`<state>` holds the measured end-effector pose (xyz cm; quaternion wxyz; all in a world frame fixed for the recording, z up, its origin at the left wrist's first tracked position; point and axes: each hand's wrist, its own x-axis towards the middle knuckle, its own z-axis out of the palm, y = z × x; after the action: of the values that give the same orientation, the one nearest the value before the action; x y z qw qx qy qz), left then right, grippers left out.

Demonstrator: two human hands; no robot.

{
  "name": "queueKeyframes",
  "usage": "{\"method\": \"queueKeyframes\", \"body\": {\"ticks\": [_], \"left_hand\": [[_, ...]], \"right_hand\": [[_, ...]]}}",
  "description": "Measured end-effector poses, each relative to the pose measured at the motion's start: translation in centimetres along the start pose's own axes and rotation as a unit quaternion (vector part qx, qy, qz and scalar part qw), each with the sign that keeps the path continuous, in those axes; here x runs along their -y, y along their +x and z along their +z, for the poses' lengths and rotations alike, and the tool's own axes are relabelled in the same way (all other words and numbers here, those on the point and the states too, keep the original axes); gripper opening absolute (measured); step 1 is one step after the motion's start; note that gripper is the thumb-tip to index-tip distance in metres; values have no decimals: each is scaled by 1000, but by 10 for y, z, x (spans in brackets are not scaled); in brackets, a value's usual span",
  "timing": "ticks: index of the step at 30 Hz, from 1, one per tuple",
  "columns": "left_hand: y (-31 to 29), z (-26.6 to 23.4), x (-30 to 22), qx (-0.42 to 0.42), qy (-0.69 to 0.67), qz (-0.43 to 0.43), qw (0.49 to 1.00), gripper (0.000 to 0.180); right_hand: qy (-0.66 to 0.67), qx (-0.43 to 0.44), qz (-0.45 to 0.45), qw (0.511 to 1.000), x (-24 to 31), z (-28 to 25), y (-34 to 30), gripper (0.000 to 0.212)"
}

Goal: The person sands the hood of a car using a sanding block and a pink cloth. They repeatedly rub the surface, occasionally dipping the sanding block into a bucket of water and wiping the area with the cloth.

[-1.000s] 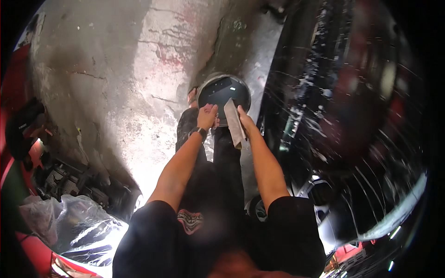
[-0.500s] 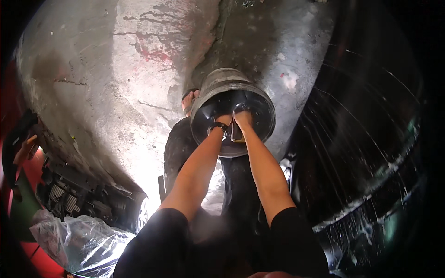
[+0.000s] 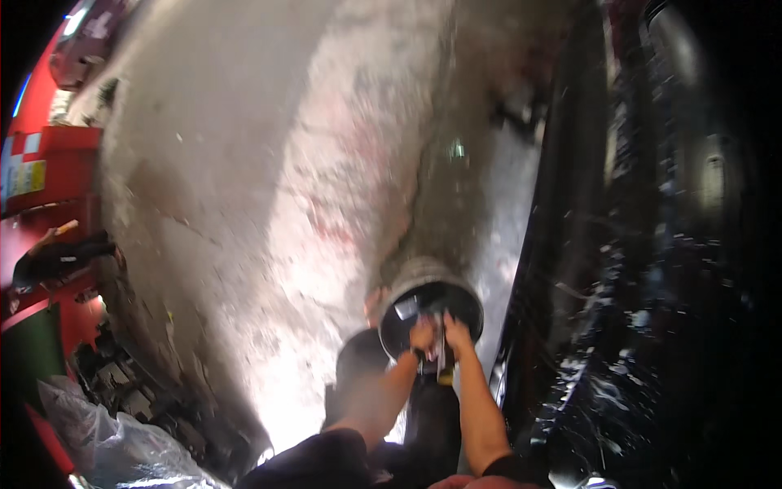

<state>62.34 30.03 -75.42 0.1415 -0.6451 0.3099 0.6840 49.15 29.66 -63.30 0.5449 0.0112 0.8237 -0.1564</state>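
Note:
A round bucket (image 3: pixel 478 314) with dark water inside stands on the floor in front of me. My left hand (image 3: pixel 423 335), a dark band at its wrist, is closed over the bucket's mouth against a narrow dark block (image 3: pixel 441 350) with a yellowish lower end. From the other side my right hand (image 3: pixel 458 333) grips the same block, its fingers wrapped and partly blurred. What kind of thing the block is I cannot make out. Both hands are above the water.
A glossy black car body (image 3: pixel 586 285), wet and streaked with white, runs along my right. On the left are a person in dark clothes (image 3: pixel 61 259), a red cabinet (image 3: pixel 69 159) and clear plastic sheeting (image 3: pixel 122 452). The concrete floor (image 3: pixel 236 163) is stained and cracked.
Both hands have come up out of the bucket, bringing the block into fuller view. My view has tilted up, so the bucket now sits lower in the picture and more car shows.

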Motion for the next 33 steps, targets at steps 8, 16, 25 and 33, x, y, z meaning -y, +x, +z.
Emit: {"method": "queueKeyframes", "body": {"ticks": [8,16,25,33], "left_hand": [[-260,-59,-217,360,-209,62,907,28],[-537,7,-428,523,-195,309,770,48],[-787,166,-445,325,191,707,598,18],[-781,294,-308,149,339,923,103,31]], "right_hand": [[53,-209,-253,943,139,-128,-250,49],[53,-480,-524,701,258,-322,-553,40],[59,-625,-443,640,129,-471,-716,40],[15,-692,-349,632,15,-524,-726,46]]}}
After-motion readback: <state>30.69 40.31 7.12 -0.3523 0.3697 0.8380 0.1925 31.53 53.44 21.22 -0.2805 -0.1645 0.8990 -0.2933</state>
